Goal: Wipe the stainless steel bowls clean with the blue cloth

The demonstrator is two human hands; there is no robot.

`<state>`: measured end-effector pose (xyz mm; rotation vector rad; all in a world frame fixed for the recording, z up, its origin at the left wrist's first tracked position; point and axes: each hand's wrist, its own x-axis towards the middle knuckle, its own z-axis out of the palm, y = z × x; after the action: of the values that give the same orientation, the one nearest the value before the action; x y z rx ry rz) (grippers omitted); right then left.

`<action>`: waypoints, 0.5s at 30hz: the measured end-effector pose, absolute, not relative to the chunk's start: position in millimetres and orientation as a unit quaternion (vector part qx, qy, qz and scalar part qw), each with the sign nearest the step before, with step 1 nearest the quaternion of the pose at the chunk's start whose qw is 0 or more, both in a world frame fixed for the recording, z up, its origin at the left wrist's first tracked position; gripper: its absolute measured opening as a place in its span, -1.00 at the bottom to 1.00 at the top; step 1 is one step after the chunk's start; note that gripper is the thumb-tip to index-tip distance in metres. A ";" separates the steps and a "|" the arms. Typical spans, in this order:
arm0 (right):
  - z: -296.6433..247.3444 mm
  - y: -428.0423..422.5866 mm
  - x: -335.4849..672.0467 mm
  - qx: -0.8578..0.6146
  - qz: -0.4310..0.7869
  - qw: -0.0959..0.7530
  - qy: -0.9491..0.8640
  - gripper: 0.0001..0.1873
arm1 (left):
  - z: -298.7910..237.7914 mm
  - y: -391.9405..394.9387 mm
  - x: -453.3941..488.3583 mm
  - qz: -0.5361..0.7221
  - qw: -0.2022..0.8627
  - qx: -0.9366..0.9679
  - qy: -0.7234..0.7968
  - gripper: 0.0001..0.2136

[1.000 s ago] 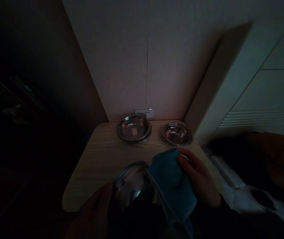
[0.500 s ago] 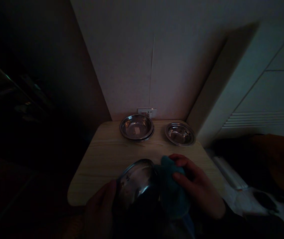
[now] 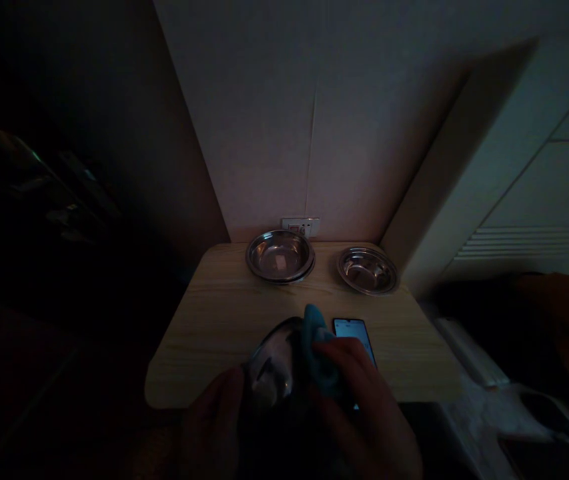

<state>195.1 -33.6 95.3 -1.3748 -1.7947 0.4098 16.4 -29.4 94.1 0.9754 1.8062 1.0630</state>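
My left hand (image 3: 214, 417) grips the left rim of a shiny steel bowl (image 3: 275, 363), which is tilted up near the table's front edge. On the bowl's right side my right hand (image 3: 359, 397) presses a teal cloth (image 3: 317, 350), its fingers closed around it. Behind the right hand a lit phone (image 3: 353, 331) lies on the table, partly covered by the fingers. The lower part of the bowl is lost in darkness.
Stacked steel bowls (image 3: 280, 257) stand at the back of the wooden table (image 3: 204, 320). Another steel bowl (image 3: 367, 271) sits at the back right. A wall socket (image 3: 300, 225) is just behind. Dark items and a white surface (image 3: 489, 413) lie to the right.
My right hand has moved left and in against the bowl with the cloth, uncovering the phone. The bowl has turned slightly in my left hand. The view has shifted a little.
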 end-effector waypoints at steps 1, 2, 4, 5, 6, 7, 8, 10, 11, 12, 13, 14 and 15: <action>93.8 -36.6 195.7 -0.525 0.168 0.391 -0.737 -0.60 | 93.8 -29.6 14.6 0.421 0.404 0.382 0.716 -0.64; 92.6 -38.9 197.3 -0.508 0.168 0.380 -0.755 -0.59 | 93.4 -29.8 13.5 0.422 0.404 0.375 0.719 -0.65; 90.5 -41.9 201.0 -0.491 0.159 0.374 -0.771 -0.66 | 92.9 -30.0 14.3 0.433 0.402 0.359 0.722 -0.65; 89.4 -42.8 202.4 -0.487 0.150 0.375 -0.774 -0.69 | 93.1 -30.0 16.3 0.442 0.400 0.352 0.722 -0.64; 88.1 -43.6 203.2 -0.484 0.140 0.375 -0.778 -0.69 | 93.8 -29.8 19.0 0.450 0.398 0.348 0.720 -0.63; 86.7 -44.1 203.6 -0.482 0.128 0.373 -0.782 -0.65 | 95.0 -29.5 22.0 0.456 0.396 0.346 0.718 -0.63; 85.2 -44.3 203.8 -0.478 0.117 0.368 -0.789 -0.59 | 96.6 -29.2 24.9 0.458 0.396 0.348 0.715 -0.63; 83.1 -43.6 203.4 -0.465 0.098 0.366 -0.800 -0.49 | 98.1 -29.4 27.9 0.463 0.391 0.348 0.715 -0.65; 82.7 -42.7 202.6 -0.462 0.091 0.372 -0.800 -0.50 | 96.1 -30.6 27.5 0.462 0.390 0.353 0.714 -0.65; 82.8 -41.5 201.1 -0.467 0.087 0.382 -0.793 -0.52 | 90.9 -33.0 25.7 0.454 0.394 0.363 0.712 -0.66; 83.5 -40.4 198.5 -0.478 0.081 0.395 -0.780 -0.56 | 81.7 -36.7 22.6 0.445 0.395 0.374 0.711 -0.65; 84.8 -39.4 194.8 -0.491 0.075 0.406 -0.767 -0.60 | 68.8 -41.6 18.7 0.430 0.400 0.397 0.706 -0.65; 86.6 -38.8 190.1 -0.494 0.067 0.414 -0.762 -0.63 | 53.0 -47.5 14.6 0.417 0.402 0.407 0.706 -0.67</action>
<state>190.1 -38.8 86.6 -1.2426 -1.9147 0.1672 14.6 -47.5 53.0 1.0291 1.7845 1.0543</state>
